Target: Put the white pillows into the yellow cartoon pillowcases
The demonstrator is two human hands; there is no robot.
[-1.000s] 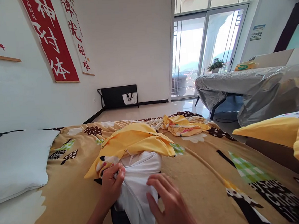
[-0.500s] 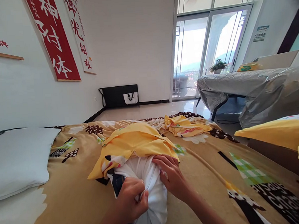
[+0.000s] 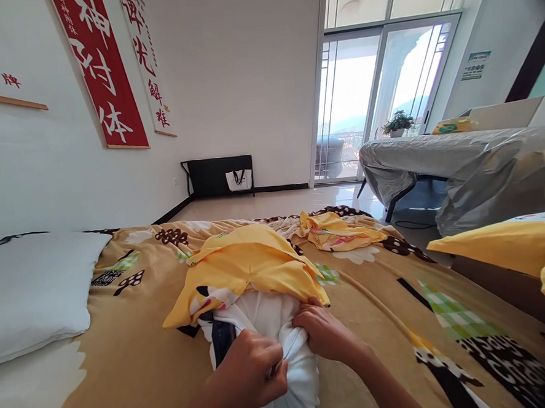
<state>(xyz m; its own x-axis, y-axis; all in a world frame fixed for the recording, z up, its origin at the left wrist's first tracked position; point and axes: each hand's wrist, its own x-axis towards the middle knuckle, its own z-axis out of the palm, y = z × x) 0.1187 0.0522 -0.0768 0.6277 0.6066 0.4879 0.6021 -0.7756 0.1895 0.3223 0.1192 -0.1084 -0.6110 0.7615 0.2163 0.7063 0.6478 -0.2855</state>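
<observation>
A white pillow insert [image 3: 271,327] lies on the bed [image 3: 126,373], near the middle of the view, half sheathed in a yellow pillowcase [image 3: 246,267]. Its long axis runs from the near edge away toward the far end of the bed, the covered end pointing far and the bare white end pointing near. The white cloth is soft, smooth and bunched into deep folds where it is squeezed; a dark strip shows along its left side.

The left hand [image 3: 255,374] is a closed fist, its grip clamped on a gathered fold of the white insert at the near end. The right hand [image 3: 324,333] sits just right of it, fingers curled shut on the white cloth right at the open hem of the yellow pillowcase. The two hands are close together, almost touching.

The pillowcase is thin matte cotton, yellow with small cartoon prints, draped loosely with a peaked crease over the far half of the insert. The bed is spread with a tan sheet printed with brown trees, white flowers and green checks. A plain white pillow [image 3: 33,292] rests at the left. A second crumpled yellow cloth [image 3: 336,229] lies farther off, right of centre. At the far right stands furniture under a shiny grey cover [image 3: 459,168].
</observation>
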